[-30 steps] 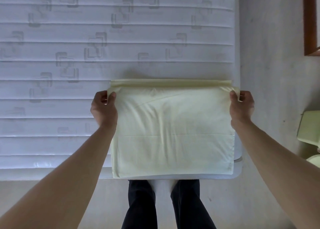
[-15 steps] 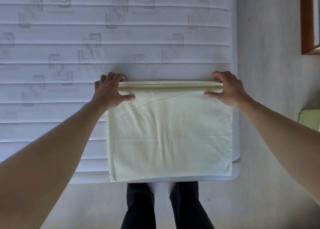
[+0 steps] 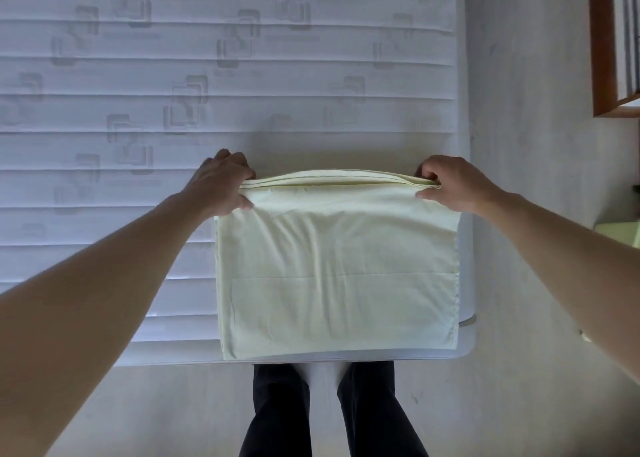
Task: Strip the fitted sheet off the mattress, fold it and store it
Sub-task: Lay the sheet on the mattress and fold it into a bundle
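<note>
Bare forearms, no sleeves; bare hands, no gloves; legs in dark trousers [image 3: 332, 411].

We see a pale grey floor [image 3: 530, 179] with faint scuffs running along the right and near side, lit by soft daylight. A brown wooden frame [image 3: 604, 58] sits at the upper right edge, and a pale green object [image 3: 620, 235] pokes in at the right
</note>
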